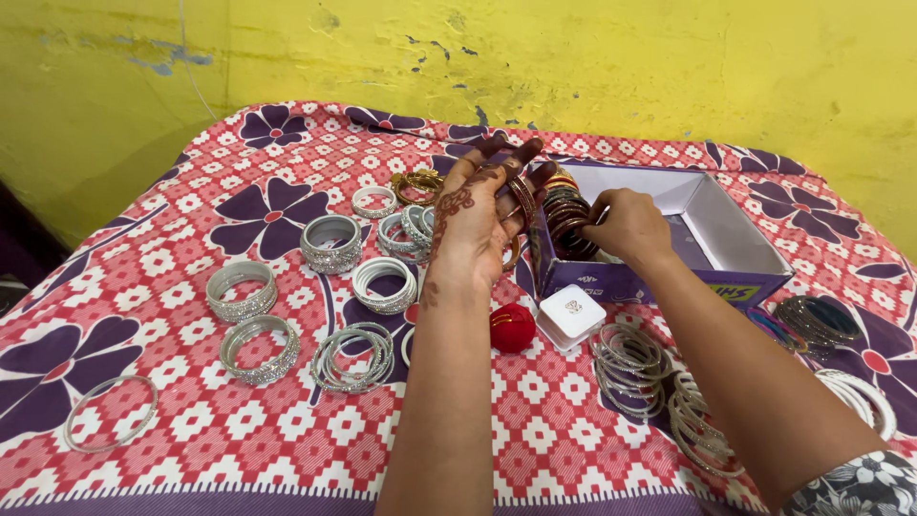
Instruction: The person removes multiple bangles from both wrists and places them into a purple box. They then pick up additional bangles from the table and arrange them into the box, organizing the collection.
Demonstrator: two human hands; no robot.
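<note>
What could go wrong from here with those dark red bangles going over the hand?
1. The stack of dark red and gold bangles sits at the left hand's fingertips, pinched by the right hand; some may slip off.
2. Fallen bangles could drop into the open purple cardboard box or scatter onto the silver glittery bangles.

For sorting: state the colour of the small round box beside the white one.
Red, clearest in the head view.

Looks like a room in somebody's home, not a shop. There's a rough yellow-painted plaster wall (pixel 592 57) with chipped and stained patches, and a pink-and-white checked cotton spread with big purple flowers (pixel 239 220) laid over what seems to be a bed or low table, with silver sparkly bangle stacks (pixel 287 315) set out loose.
</note>
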